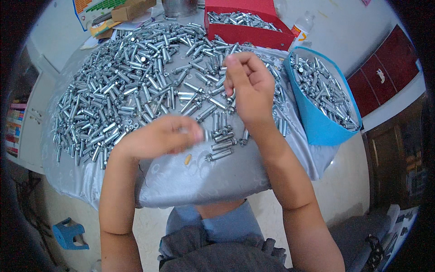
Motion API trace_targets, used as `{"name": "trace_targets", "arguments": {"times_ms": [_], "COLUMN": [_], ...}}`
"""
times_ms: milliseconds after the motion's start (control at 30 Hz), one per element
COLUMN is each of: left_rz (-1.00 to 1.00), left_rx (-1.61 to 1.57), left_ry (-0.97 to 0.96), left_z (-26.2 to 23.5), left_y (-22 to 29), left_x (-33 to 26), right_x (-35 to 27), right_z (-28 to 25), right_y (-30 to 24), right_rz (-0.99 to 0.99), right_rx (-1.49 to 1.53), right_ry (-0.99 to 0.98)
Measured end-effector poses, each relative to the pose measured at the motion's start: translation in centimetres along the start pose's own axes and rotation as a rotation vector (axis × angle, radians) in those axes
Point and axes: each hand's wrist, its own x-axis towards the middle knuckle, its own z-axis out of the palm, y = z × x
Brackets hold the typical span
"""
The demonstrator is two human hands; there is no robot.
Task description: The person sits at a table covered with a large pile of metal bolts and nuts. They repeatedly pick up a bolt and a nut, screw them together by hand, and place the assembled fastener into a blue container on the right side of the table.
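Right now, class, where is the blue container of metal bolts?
In the head view, the blue container sits at the table's right edge, right of the right hand, just below the red box.

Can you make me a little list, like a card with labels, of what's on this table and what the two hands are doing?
Table: round, grey cloth
Main pile: shiny metal bolts spread over the cloth
Blue bin: at the right edge, holds more bolts
Red box: at the back, also holds bolts
Left hand: low over the cloth, fingers pinched on a bolt, blurred
Right hand: raised above the pile, fingers curled, contents unclear
Small tan bit: on the cloth near the left hand
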Motion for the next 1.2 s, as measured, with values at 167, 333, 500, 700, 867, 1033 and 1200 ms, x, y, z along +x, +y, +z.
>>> {"name": "trace_targets", "arguments": {"times_ms": [167,333,500,700,867,1033,1200], "left_rz": [0.213,0.587,0.685,0.499,0.307,0.233,0.162], "left_rx": [-0.523,-1.356,-1.362,-0.984,0.247,0.905,0.833], "left_ry": [-0.259,0.209,0.298,0.706,1.001,1.028,0.965], "left_z": [-1.3,-2.7,-4.4,-5.2,-3.7,-3.3,-3.5], "left_y": [-2.4,0.1,-1.6,-1.9,-2.6,-4.1,-4.2], "left_x": [-0.3,0.6,0.2,0.0,1.4,1.3,1.4], "right_x": [0.8,1.2,1.2,1.2,1.2,2.4,3.2], "right_z": [-0.8,-1.9,-1.7,-1.5,-1.7,-3.2,-5.2], "right_y": [0.2,0.5,0.4,0.6,0.9,1.3,1.0], "right_rz": [0.113,0.141,0.165,0.192,0.178,0.13,0.21], "right_rx": [0.2,0.294,0.283,0.297,0.22,0.133,0.102], "right_ry": [0.127,0.202,0.227,0.202,0.217,0.243,0.342]}}
